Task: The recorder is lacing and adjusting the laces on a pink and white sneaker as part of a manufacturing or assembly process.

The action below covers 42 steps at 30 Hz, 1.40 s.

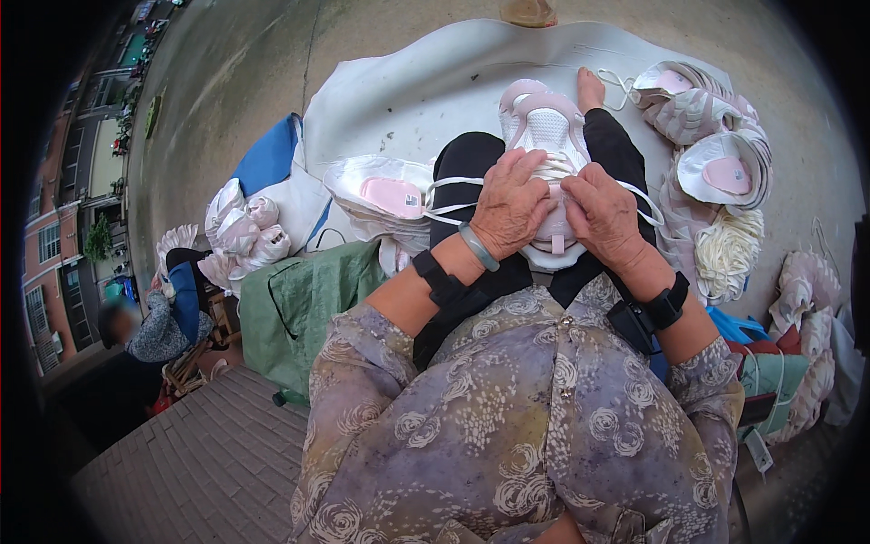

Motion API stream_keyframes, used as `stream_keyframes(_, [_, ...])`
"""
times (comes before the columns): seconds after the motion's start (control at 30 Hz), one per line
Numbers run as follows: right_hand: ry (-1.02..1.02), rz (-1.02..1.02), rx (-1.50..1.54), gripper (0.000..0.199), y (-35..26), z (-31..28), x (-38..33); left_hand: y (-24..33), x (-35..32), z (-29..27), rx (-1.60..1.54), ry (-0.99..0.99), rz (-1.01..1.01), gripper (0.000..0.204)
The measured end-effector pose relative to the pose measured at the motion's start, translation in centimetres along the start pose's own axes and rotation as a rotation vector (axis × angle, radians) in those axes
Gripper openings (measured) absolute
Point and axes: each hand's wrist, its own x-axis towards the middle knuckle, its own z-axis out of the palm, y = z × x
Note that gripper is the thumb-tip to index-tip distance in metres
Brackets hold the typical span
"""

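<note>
Both hands sit on the pink-and-white sneaker (547, 136), which lies lengthwise on the lap, toe pointing away, so the lace area faces up w/in easy reach. Left hand (510, 204) is curled over the shoe's near left side, fingers bent onto the laces; right hand (604, 216) is pressed on its near right side, fingertips meeting the left's at the tongue. White lace (446, 201) loops out both sides of the shoe. Left of the shoe: another sneaker (385, 195) on the white sheet (426, 82). Right of it: a stack of shoes (716, 136) and a bundle of laces (729, 249).
</note>
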Motion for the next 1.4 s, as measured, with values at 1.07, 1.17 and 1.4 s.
stream_keyframes(1.07, [-0.068,-0.012,-0.331,0.016,-0.5,1.0,-0.2,-0.3,-0.1,0.9,-0.017,0.099,-0.019,0.011])
stream_keyframes(1.17, [-0.041,0.142,-0.107,0.012,0.4,-0.4,-0.7,0.1,-0.2,0.6,0.088,0.082,-0.002,0.014])
stream_keyframes(1.4, [-0.108,0.308,0.033,0.01,3.8,-5.8,-4.2,0.1,0.1,-0.7,0.202,-0.012,0.008,0.017])
